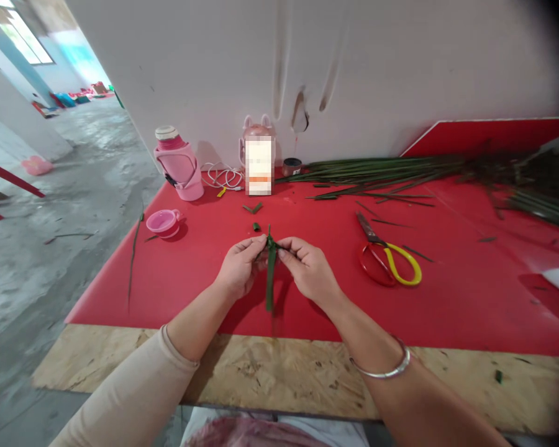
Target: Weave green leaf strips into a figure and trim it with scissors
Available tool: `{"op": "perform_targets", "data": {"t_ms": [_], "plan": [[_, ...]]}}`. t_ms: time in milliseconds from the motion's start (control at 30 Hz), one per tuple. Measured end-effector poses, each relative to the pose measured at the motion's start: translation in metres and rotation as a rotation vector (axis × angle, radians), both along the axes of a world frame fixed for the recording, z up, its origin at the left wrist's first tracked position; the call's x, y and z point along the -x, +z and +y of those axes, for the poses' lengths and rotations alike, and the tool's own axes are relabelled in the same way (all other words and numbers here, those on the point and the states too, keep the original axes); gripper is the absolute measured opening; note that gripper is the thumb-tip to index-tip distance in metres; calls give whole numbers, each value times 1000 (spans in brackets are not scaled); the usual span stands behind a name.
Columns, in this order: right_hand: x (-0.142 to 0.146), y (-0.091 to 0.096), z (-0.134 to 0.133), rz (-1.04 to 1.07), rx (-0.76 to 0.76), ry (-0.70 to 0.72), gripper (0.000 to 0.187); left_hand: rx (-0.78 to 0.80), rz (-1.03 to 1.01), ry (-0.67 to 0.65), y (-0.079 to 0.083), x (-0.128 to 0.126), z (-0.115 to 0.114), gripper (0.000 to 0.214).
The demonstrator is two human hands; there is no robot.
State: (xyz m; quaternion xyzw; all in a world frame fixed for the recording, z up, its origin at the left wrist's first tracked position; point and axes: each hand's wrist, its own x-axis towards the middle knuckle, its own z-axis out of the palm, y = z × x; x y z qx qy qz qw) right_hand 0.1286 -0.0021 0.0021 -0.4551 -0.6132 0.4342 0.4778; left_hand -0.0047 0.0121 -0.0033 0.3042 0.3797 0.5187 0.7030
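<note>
Green leaf strip [270,282], one: hanging flat and narrow between my hands, over the glossy red sheet [205,304]. Left hand [239,266]: I am pinching the piece just left of its small knot [271,244], thumb and fingertips pressing together. Right hand [310,267]: I am pinching it just right of the knot, likewise closed. Scissors [379,240], one pair: lying to the right, metal blades, one loop red, one yellow. Long leaves [377,169]: forming a slender, dark-green bundle. Chipboard [279,372]: showing rough and flaked at the near edge.
</note>
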Motion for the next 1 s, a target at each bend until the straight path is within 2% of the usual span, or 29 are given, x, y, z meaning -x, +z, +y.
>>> {"op": "perform_targets", "data": {"t_ms": [167, 333, 400, 533, 800, 933, 1000], "plan": [[-4, -1, -1, 11, 52, -5, 16, 109, -72, 0, 0, -2, -4, 23], [-7, 1, -5, -167, -40, -93, 17, 140, -56, 6, -3, -2, -5, 29], [-8, 1, -6, -273, -109, -112, 17, 76, 7, 5, -5, -2, -5, 33], [-8, -1, -6, -364, -162, -116, 17, -136, 211, -25, -3, -3, -7, 23], [-6, -2, -7, -212, -45, -92, 14, -215, 341, -78, 1, -3, -9, 23], [-9, -1, -7, -51, 108, -73, 14, -121, 185, -144, -6, -2, -11, 28], [-10, 0, -6, -17, 122, -79, 12, -49, 77, -160, -7, -2, -11, 30]]}}
